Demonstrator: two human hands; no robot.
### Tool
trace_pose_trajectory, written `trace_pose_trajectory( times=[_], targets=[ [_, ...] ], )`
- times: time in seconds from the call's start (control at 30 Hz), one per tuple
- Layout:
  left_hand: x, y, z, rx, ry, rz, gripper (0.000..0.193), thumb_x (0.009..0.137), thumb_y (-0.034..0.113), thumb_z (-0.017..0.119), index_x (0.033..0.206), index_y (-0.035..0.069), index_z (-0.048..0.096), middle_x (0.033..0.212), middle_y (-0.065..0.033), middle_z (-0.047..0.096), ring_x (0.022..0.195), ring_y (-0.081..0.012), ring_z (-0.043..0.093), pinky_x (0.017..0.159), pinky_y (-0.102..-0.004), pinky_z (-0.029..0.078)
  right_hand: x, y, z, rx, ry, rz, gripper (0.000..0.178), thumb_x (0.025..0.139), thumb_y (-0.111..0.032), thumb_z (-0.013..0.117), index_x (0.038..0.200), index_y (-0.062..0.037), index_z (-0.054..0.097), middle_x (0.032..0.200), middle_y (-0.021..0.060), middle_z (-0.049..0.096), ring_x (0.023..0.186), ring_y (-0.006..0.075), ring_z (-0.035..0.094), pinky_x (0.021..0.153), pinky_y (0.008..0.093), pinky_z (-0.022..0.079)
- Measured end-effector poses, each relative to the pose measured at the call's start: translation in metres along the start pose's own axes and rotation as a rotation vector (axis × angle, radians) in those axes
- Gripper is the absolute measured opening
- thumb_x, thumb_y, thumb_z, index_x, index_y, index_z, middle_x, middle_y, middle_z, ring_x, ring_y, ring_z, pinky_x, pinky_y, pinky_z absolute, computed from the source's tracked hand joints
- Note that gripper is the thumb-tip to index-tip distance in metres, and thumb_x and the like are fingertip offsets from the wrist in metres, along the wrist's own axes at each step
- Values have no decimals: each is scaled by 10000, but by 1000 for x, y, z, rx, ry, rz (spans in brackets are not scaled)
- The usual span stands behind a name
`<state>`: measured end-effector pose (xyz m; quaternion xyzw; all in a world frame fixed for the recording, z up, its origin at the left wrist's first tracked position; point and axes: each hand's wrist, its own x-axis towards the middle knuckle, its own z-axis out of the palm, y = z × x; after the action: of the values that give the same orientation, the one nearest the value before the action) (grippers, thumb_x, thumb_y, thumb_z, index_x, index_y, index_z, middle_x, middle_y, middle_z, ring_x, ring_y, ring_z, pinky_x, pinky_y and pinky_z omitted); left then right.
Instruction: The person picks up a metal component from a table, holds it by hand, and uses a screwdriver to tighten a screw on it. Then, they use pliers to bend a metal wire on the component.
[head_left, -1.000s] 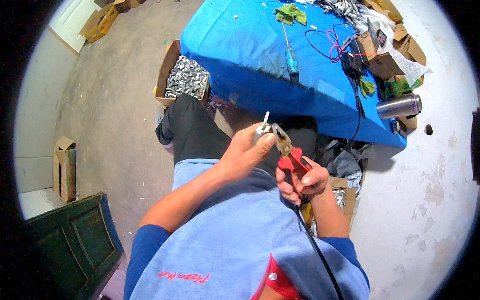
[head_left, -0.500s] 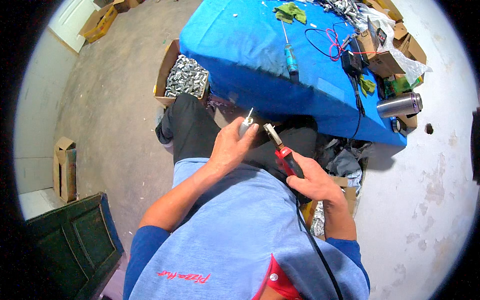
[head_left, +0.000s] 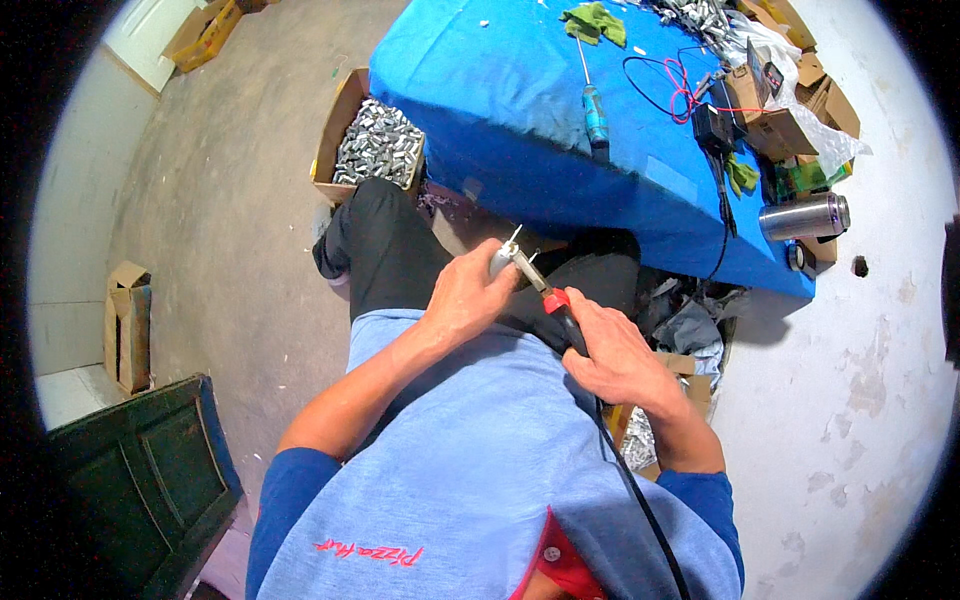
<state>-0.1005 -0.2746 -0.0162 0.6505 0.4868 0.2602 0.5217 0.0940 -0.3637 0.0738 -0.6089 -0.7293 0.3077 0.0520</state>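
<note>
My left hand [head_left: 468, 287] grips a small silver cylindrical part [head_left: 501, 259] between thumb and fingers, and a thin pale pin sticks out of its top. Wrapped in my right hand [head_left: 615, 350] is a red-and-black handled tool [head_left: 566, 318] with a narrow metal head [head_left: 530, 272]. The head's tip meets the upper end of the silver part; whether its jaws are closed is too small to tell. A black cord or hose [head_left: 637, 500] trails down from the tool's handle over my shirt. Both hands are above my lap, just short of the blue-covered table [head_left: 500, 90].
A cardboard box [head_left: 345, 105] full of small silver parts stands by my left knee. On the table lie a teal-handled screwdriver [head_left: 594, 115], a green cloth [head_left: 594, 23], and a black adapter [head_left: 713, 128] with cables. A steel flask [head_left: 803, 216] lies near the right wall.
My right hand has moved the tool left and up, bringing its metal head from a gap away to the silver part. My left hand has shifted slightly right, and the pin now leans right.
</note>
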Motion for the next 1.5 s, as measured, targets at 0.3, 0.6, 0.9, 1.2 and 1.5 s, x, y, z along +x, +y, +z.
trace_pose_trajectory(
  times=[0.3,0.6,0.9,1.2,1.5],
  targets=[
    [0,5,-1,85,17,-4,297,914,295,628,1052,32,626,880,-260,683,857,-452,663,746,-528,501,0,0,9,17,38,45,619,797,-158,588,1300,142,385,1029,318,593,976,480,577,876,529,443],
    [1,0,4,270,96,102,252,902,245,639,1012,36,550,792,-262,665,762,-476,648,678,-552,496,5,-2,10,76,-14,59,623,804,-167,592,1296,151,383,1015,324,596,970,479,589,881,529,451],
    [3,-8,13,244,181,130,193,922,197,640,976,23,574,721,-226,620,698,-410,641,611,-468,475,13,-4,14,-46,29,75,560,796,-148,602,1258,118,431,997,310,615,959,470,597,881,536,453],
    [2,-11,13,1,68,91,203,970,206,614,1029,13,601,727,-161,622,647,-219,612,609,-367,471,19,16,10,217,-27,87,520,795,-137,592,1283,8,490,999,271,637,1000,461,610,869,496,483],
    [-2,2,9,27,8,96,256,957,283,626,1028,39,596,788,-246,655,774,-471,638,667,-528,475,15,23,-19,565,-320,132,482,756,-120,601,1214,24,563,1034,107,661,978,191,617,913,348,491]
  ],
)
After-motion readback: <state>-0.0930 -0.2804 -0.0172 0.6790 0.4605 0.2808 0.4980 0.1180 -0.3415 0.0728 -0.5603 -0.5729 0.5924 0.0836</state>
